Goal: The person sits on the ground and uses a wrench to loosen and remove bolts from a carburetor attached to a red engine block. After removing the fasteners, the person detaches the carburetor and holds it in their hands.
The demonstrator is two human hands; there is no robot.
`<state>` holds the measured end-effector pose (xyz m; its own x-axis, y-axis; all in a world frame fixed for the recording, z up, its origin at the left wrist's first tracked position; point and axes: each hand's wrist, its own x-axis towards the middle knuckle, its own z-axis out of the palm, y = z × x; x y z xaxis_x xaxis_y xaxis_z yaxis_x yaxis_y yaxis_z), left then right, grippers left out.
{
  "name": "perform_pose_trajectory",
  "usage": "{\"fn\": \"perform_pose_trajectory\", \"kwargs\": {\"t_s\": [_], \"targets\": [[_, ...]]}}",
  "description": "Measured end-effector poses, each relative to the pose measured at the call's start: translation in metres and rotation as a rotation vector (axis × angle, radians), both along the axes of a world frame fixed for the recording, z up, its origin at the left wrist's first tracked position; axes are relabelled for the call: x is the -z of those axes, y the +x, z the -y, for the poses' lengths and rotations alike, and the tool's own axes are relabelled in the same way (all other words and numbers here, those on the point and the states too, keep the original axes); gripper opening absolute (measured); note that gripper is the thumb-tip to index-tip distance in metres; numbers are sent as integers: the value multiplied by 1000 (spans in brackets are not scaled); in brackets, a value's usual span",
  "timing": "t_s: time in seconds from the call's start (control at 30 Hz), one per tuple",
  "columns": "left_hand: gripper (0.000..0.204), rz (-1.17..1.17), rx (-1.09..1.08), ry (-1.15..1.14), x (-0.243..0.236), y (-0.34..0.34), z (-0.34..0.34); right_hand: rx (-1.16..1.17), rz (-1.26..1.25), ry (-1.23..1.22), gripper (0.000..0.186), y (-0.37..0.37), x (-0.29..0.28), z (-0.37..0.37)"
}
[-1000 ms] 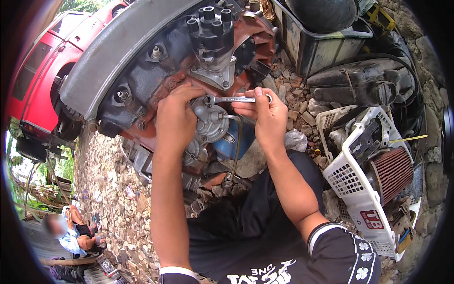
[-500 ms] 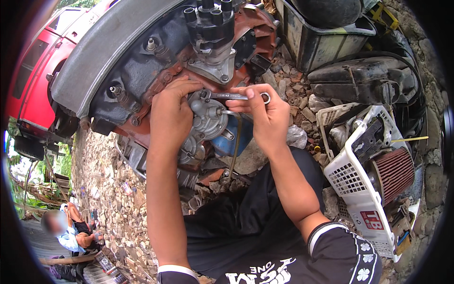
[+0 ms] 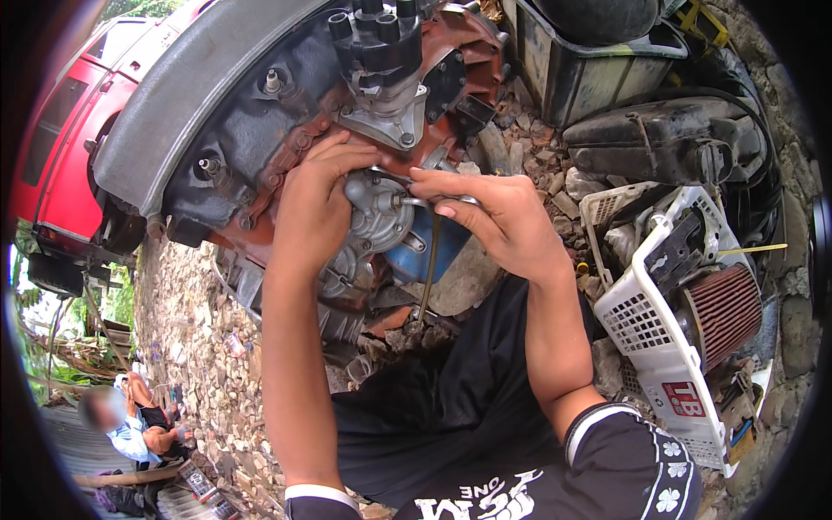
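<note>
wrench (image 3: pixel 394 177) sits at one o'clock of the round metal housing (image 3: pixel 379 227), with the thumb and fingers of my right hand (image 3: pixel 496 215) gripping it. my left hand (image 3: pixel 319 188) lies at ten o'clock of the housing, its fingertips near the wrench's end; i can't tell whether they pinch anything. a black distributor cap (image 3: pixel 377 54) stands at twelve o'clock on the engine (image 3: pixel 303 130). from my right hand, a black tank (image 3: pixel 663 147) lies at two o'clock, a white crate (image 3: pixel 663 364) at four.

We looked down from our head, through a wide fisheye, past our forearms (image 3: pixel 299 373), near the engine (image 3: pixel 303 130)
</note>
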<state>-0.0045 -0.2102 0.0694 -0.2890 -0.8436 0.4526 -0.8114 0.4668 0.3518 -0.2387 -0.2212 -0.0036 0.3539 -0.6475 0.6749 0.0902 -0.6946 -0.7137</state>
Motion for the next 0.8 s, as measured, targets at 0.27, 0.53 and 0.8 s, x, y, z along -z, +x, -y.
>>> {"fn": "perform_pose_trajectory", "kwargs": {"t_s": [0.27,0.53,0.8], "targets": [[46,25,-42,-11,-2,-1,-3,171,-32,338,46,5,-11,-14],[49,14,-49,-5,-2,-4,-3,84,-3,663,52,6,-3,-17],[46,0,-55,-21,-1,-3,-4,343,-182,496,34,14,-20,-39]]}}
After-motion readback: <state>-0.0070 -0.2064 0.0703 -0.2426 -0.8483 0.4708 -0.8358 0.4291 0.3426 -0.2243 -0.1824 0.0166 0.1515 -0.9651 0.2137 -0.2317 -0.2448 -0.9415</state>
